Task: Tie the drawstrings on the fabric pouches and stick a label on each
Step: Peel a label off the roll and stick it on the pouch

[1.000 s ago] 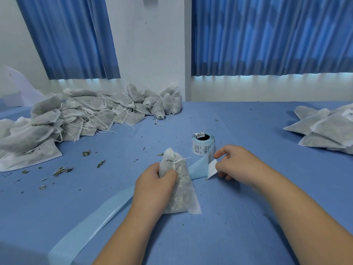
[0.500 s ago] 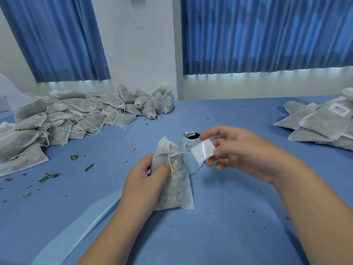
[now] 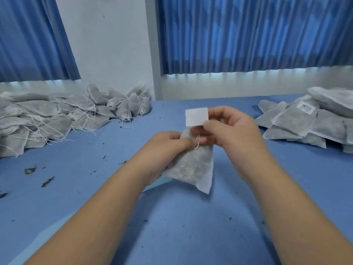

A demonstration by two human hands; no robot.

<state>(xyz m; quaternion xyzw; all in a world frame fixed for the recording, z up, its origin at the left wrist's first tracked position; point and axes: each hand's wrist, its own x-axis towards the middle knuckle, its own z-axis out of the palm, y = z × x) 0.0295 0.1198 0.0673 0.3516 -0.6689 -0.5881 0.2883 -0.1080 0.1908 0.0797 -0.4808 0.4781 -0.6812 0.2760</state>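
My left hand [image 3: 164,150] grips a grey fabric pouch [image 3: 193,165] by its tied neck, lifted a little off the blue table [image 3: 181,226]. A white drawstring loop shows at the neck beside my thumb. My right hand [image 3: 229,131] pinches a blank-looking white label [image 3: 196,116] by its lower right corner, just above the pouch's top. The label's plain side faces me. The label roll is hidden behind my hands.
A big heap of untied pouches [image 3: 57,119] with loose strings fills the back left. At the right edge lies a stack of labelled pouches [image 3: 309,119]. Dried leaf bits [image 3: 29,170] litter the left of the table. Blue curtains hang behind.
My right hand peeled the label off the roll's strip and raised it above the pouch. My left hand lifted the pouch toward it, so both hands now meet at the centre.
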